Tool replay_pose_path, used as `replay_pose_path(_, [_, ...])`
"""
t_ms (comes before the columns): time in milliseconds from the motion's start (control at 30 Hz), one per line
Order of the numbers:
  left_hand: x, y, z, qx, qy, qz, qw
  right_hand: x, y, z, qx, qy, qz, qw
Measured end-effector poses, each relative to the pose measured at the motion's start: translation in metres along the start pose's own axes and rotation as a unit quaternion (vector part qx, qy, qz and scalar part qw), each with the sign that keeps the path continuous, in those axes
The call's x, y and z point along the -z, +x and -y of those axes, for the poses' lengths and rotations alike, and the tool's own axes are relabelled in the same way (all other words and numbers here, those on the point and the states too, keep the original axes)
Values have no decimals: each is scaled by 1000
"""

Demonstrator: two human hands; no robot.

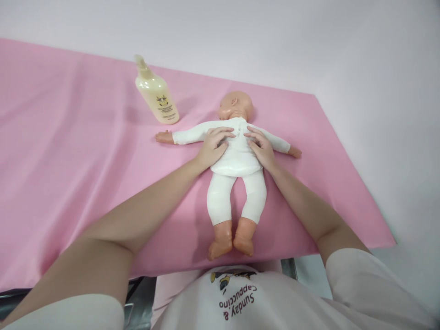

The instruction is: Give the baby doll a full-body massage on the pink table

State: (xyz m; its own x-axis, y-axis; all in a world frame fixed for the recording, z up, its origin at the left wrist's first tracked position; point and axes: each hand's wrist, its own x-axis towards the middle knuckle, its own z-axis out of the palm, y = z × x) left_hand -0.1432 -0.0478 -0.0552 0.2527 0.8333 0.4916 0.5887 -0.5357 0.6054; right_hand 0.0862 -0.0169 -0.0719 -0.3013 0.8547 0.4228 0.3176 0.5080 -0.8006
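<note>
A baby doll [237, 158] in a white top and white leggings lies face down, its head turned to the left and its arms spread. My left hand [216, 145] rests on the left side of the doll's back, fingers stretched toward the middle. On the right side of the back lies my right hand [260, 146], its fingers also extended and slightly bent. Both palms touch the white cloth, and neither hand grips anything. The doll's bare feet point toward me.
A pale yellow pump bottle [158, 98] with a cow picture stands beyond the doll's left arm. Pink cloth [85, 160] covers the table, wrinkled on the left. A white wall [220, 36] rises behind the far edge. The near edge meets my shirt.
</note>
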Motion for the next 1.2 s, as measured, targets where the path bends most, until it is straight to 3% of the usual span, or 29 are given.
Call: replay_pose_path(1200, [0, 0, -2, 13, 0, 1, 1000, 0, 0, 10, -16, 10, -1, 1000])
